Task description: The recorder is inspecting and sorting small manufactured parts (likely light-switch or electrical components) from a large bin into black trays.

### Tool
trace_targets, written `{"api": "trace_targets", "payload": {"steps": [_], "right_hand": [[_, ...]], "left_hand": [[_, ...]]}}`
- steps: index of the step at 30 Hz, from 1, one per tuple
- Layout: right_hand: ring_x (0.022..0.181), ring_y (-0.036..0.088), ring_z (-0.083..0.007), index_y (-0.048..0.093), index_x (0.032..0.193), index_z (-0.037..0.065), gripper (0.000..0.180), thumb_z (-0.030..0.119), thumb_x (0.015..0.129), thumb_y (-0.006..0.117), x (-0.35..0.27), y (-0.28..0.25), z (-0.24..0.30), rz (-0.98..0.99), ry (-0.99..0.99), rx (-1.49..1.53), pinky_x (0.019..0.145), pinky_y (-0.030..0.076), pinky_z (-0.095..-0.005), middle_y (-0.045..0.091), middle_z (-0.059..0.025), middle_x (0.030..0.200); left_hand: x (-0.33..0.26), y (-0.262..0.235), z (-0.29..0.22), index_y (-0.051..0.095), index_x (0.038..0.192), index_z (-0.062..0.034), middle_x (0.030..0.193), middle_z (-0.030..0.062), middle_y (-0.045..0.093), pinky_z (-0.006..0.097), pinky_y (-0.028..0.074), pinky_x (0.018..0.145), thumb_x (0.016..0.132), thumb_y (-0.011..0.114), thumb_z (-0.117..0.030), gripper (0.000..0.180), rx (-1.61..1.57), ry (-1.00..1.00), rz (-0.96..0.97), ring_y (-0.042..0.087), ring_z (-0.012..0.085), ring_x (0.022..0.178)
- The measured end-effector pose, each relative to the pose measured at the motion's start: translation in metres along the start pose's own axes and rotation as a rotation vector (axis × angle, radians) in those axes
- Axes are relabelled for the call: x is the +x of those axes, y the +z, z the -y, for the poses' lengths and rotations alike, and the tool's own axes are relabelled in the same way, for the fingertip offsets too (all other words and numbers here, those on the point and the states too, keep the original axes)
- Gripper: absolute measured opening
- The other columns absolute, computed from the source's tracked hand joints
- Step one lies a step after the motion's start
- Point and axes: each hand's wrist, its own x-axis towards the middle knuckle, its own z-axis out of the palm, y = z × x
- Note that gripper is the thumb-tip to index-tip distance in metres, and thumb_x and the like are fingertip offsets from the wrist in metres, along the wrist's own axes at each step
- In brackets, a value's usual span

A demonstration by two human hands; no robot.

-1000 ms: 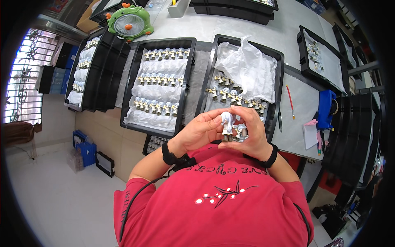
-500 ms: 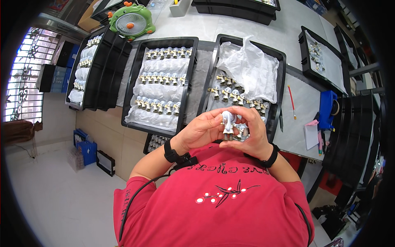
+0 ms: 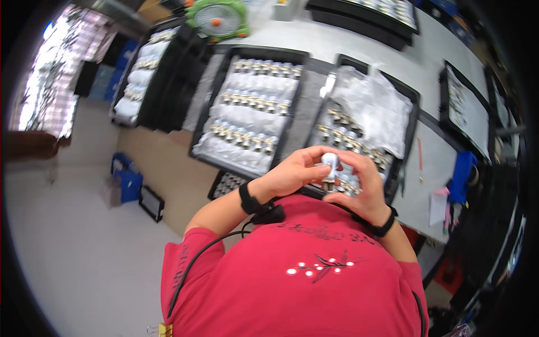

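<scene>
My left fingers pinch a figurine; right fingers curl beside it, grip unclear. Black trays on grey table, window left.

I am in a workshop, one given over to small pieces in batches; black trays lie along the near edge of a pale table, lined with white wrapping and filled with rows of small figurines, all much alike; more trays stand stacked by the table's left edge, others toward its far edge; a thin reddish brush lies in from the right edge, near a blue holder (blur hides its details); a green fan stands toward the far left corner; off to my left are a barred window and a plain floor with blue bins.
</scene>
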Motion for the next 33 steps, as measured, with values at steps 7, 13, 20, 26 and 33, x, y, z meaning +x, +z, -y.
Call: {"api": "trace_targets", "payload": {"steps": [7, 13, 20, 26, 33], "right_hand": [[0.091, 0.059, -0.0243, 0.057, 0.112, 0.007, 0.055, 0.017, 0.064, 0.083, -0.006, 0.008, -0.005, 0.09, 0.122, -0.033, 0.067, 0.048, -0.0302, 0.06, -0.0106, 0.11], [0.09, 0.061, -0.0291, 0.061, 0.102, 0.004, 0.036, 0.01, 0.071, 0.076, -0.002, 0.021, -0.011, 0.18, 0.169, -0.029, 0.073, 0.049, -0.0332, 0.062, -0.0123, 0.101], [0.088, 0.061, -0.0302, 0.061, 0.101, 0.003, 0.03, 0.01, 0.074, 0.073, 0.0, 0.03, -0.02, 0.212, 0.282, -0.059, 0.073, 0.049, -0.0339, 0.062, -0.0131, 0.098], [0.084, 0.06, -0.0298, 0.06, 0.101, 0.003, 0.026, 0.012, 0.078, 0.07, -0.013, 0.032, -0.051, 0.243, 0.317, -0.142, 0.071, 0.048, -0.0343, 0.062, -0.0129, 0.095], [0.087, 0.06, -0.0342, 0.059, 0.102, 0.003, 0.029, 0.019, 0.08, 0.066, -0.034, 0.025, -0.103, 0.455, 0.546, -0.325, 0.075, 0.048, -0.0399, 0.062, -0.0153, 0.094]], "left_hand": [[-0.07, -0.152, -0.056, 0.061, 0.113, -0.0067, 0.091, 0.0088, 0.066, 0.031, 0.05, 0.071, 0.077, 0.071, -0.014, 0.038, 1.279, -0.064, -0.69, 0.064, 0.0171, 0.079], [-0.129, -0.247, -0.063, 0.064, 0.099, -0.0041, 0.096, 0.0199, 0.066, 0.043, 0.051, 0.08, 0.073, 0.066, -0.014, 0.027, 1.898, -0.561, -0.861, 0.063, 0.0357, 0.093], [-0.127, -0.276, -0.053, 0.065, 0.092, 0.0014, 0.096, 0.0238, 0.065, 0.044, 0.051, 0.082, 0.076, 0.059, -0.004, 0.018, 1.978, -0.588, -0.765, 0.063, 0.0381, 0.094], [-0.122, -0.299, -0.045, 0.064, 0.091, 0.0012, 0.093, 0.0242, 0.065, 0.046, 0.052, 0.08, 0.08, 0.054, -0.002, 0.015, 2.007, -0.562, -0.727, 0.064, 0.0377, 0.091], [-0.122, -0.291, -0.049, 0.062, 0.093, 0.001, 0.094, 0.0242, 0.065, 0.046, 0.052, 0.08, 0.08, 0.053, -0.002, 0.016, 2.052, -0.567, -0.651, 0.064, 0.0382, 0.091]]}}
